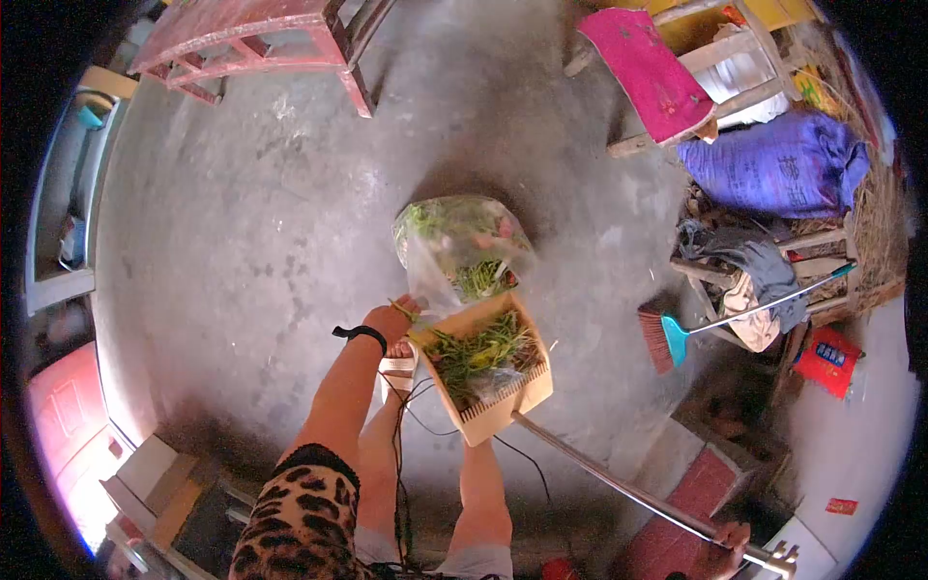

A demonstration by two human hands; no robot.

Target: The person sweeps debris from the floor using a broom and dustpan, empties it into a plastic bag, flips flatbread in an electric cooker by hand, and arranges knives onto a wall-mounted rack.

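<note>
My right hand (723, 551) is wrapped around the long metal handle of a dustpan, near its end at the lower right. The tan dustpan (539, 387) is raised in front of my legs, full of green plant scraps (483, 353) with a bit of clear plastic among them. Its front edge meets the mouth of a clear plastic bag (435, 266) on the floor, which holds more greens and some reddish pieces. My left hand (391, 321), with a black band at the wrist, has its fingers closed on the bag's near left rim.
A broom (677, 340) with a turquoise head leans at the right by a wooden chair heaped with cloths (764, 275). Behind it lie a purple sack (773, 169) and a chair with a pink cover (648, 77). A red wooden bench (251, 43) stands at the top left. Dark cables (420, 411) hang before my legs.
</note>
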